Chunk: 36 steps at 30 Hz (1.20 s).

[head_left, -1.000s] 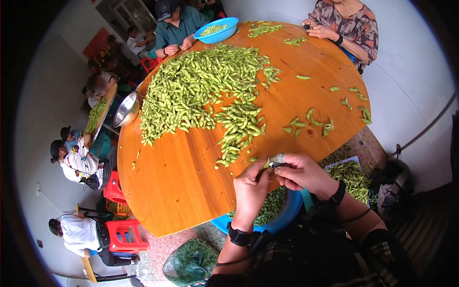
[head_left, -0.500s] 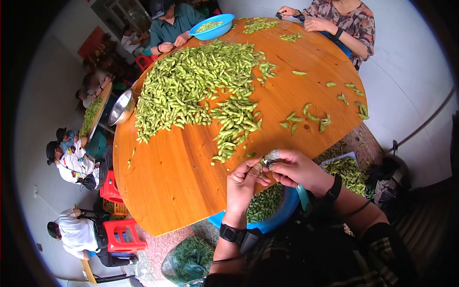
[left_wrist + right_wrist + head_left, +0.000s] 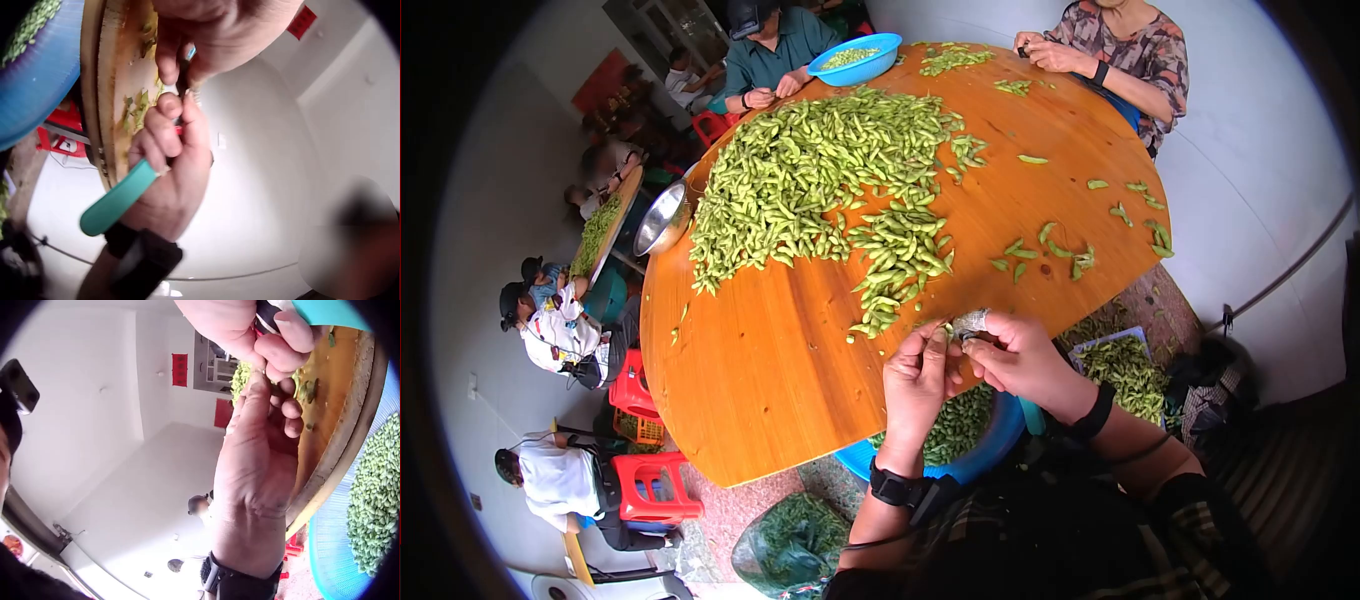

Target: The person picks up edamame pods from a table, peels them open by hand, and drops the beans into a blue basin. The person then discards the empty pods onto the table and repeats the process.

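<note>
Here's the left hand (image 3: 917, 385) at the table's near edge, thumb and fingers pinching a small green pod (image 3: 947, 328). The right hand (image 3: 1032, 358) meets it there, fingers curled round a tool with a teal handle (image 3: 115, 203), silver tape (image 3: 972, 320) wrapped round one finger. The pod sits right between the hands, over the rim of the table (image 3: 770, 340), with the blue basin (image 3: 1006, 425) below and the big heap of pods (image 3: 820, 170) beyond.

Tight quarters, this! The tool could slip off the pod and catch the left thumb, since the fingertips crowd so close. Too light a pinch might let the pod twist out; too hard a squeeze could crush what's inside.

As for direction, only a pale bit of the pod peeps out, so I can't tell its long axis or which way its tip points. The handle is clearer: in the left wrist view it slants from the right fist down to the lower left.
</note>
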{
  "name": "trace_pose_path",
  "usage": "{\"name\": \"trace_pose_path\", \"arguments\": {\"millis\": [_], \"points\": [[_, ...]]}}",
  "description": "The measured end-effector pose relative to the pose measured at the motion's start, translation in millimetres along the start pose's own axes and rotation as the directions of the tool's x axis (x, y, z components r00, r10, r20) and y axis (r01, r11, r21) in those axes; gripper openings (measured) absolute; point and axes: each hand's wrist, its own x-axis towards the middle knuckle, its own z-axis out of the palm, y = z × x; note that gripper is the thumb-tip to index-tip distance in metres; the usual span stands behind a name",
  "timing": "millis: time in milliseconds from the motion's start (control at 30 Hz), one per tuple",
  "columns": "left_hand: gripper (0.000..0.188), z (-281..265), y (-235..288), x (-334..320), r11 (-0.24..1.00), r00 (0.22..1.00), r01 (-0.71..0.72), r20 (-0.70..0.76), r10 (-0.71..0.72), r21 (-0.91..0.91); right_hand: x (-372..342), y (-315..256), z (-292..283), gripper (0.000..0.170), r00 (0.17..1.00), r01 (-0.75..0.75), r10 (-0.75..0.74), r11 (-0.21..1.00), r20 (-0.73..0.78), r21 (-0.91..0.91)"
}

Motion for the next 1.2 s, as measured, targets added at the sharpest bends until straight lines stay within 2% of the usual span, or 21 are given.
{"name": "trace_pose_path", "arguments": {"millis": [100,267,400,433,500,533,567,600,633,700,733,800,833,900,933,1000,1033,1100,1133,1167,1200], "points": [[0.020,1.7,-1.2,-0.8,0.992,1.000,0.010,-0.005,-0.011,-0.129,-3.9,3.6,4.3,0.012,1.000,0.008,-0.008,1.000,-0.024,0.004],[0.022,-0.2,-2.2,0.3,0.957,0.999,0.053,0.013,-0.052,-0.285,-7.9,1.6,10.6,0.018,0.977,0.195,-0.204,0.972,-0.059,-0.129],[0.025,0.1,0.8,0.3,0.933,0.988,0.153,0.018,-0.156,-0.324,-10.4,1.5,9.0,0.020,0.985,0.154,-0.163,0.979,-0.055,-0.134],[0.025,-2.0,0.1,-1.4,0.934,0.988,0.153,0.017,-0.156,-0.323,-11.1,1.7,7.7,0.021,0.991,0.111,-0.116,0.991,-0.069,-0.070],[0.023,-10.1,-2.8,-9.1,0.995,0.995,0.096,-0.022,-0.096,-0.003,-10.8,-4.7,4.4,0.021,0.988,0.086,-0.082,0.996,-0.128,0.024],[0.023,-15.3,-2.7,-17.4,0.996,0.995,0.094,-0.023,-0.094,-0.002,-8.7,-4.6,-3.6,0.022,0.980,0.087,-0.083,0.996,-0.180,0.013],[0.022,-21.6,-1.7,-29.5,0.956,1.000,-0.026,0.013,0.023,0.292,-6.8,-2.5,-17.1,0.022,0.969,0.089,-0.086,0.996,-0.232,0.003],[0.021,-26.4,0.2,-39.8,0.819,0.989,-0.149,0.082,0.124,0.554,-3.1,-0.8,-33.6,0.021,0.955,0.089,-0.118,0.989,-0.271,-0.117],[0.021,-29.9,3.0,-47.9,0.817,0.988,-0.151,0.085,0.126,0.557,1.3,2.5,-53.2,0.020,0.939,0.082,-0.154,0.968,-0.306,-0.235],[0.019,-32.2,11.6,-62.6,0.709,0.965,-0.260,0.208,0.161,0.656,14.6,24.9,-96.5,0.011,0.859,0.131,-0.416,0.741,-0.298,-0.658],[0.019,-28.6,20.7,-65.8,0.708,0.965,-0.259,0.204,0.164,0.657,13.8,24.5,-105.4,0.011,0.860,0.136,-0.418,0.740,-0.293,-0.658],[0.016,-21.0,36.9,-68.6,0.630,0.972,-0.236,0.180,0.152,0.740,10.7,20.4,-114.1,0.008,0.773,0.064,-0.582,0.469,-0.253,-0.881],[0.016,-19.3,38.7,-61.6,0.630,0.972,-0.235,0.179,0.153,0.740,10.7,19.5,-113.1,0.008,0.773,0.065,-0.582,0.468,-0.252,-0.881],[0.015,-13.3,43.2,-38.6,0.486,0.971,-0.161,0.050,0.233,0.859,7.7,20.2,-108.5,0.011,0.826,0.094,-0.491,0.604,-0.276,-0.791],[0.015,-11.3,40.1,-24.3,0.485,0.971,-0.160,0.050,0.233,0.859,6.6,21.6,-105.8,0.011,0.826,0.095,-0.491,0.605,-0.276,-0.791],[0.014,-11.2,24.6,7.3,0.395,0.925,-0.251,0.099,0.367,0.883,6.0,22.9,-101.7,0.009,0.769,0.087,-0.590,0.476,-0.245,-0.875],[0.014,-13.2,16.8,17.6,0.393,0.924,-0.256,0.104,0.369,0.883,5.2,22.5,-101.7,0.009,0.766,0.085,-0.593,0.477,-0.249,-0.875],[0.014,-12.8,8.3,31.7,0.287,0.910,-0.312,0.198,0.364,0.906,2.1,20.1,-102.6,0.013,0.794,0.150,-0.562,0.553,-0.234,-0.820],[0.012,-13.5,9.6,32.3,0.291,0.888,-0.348,0.214,0.407,0.891,0.0,18.0,-98.7,0.013,0.791,0.145,-0.563,0.553,-0.240,-0.820],[0.012,-11.3,10.0,29.6,0.291,0.888,-0.353,0.220,0.405,0.889,-3.7,15.3,-89.8,0.019,0.840,0.173,-0.481,0.678,-0.253,-0.715],[0.012,-6.2,16.5,23.8,0.349,0.894,-0.332,0.175,0.412,0.876,-7.7,10.1,-79.0,0.026,0.884,0.186,-0.396,0.786,-0.248,-0.590]]}}
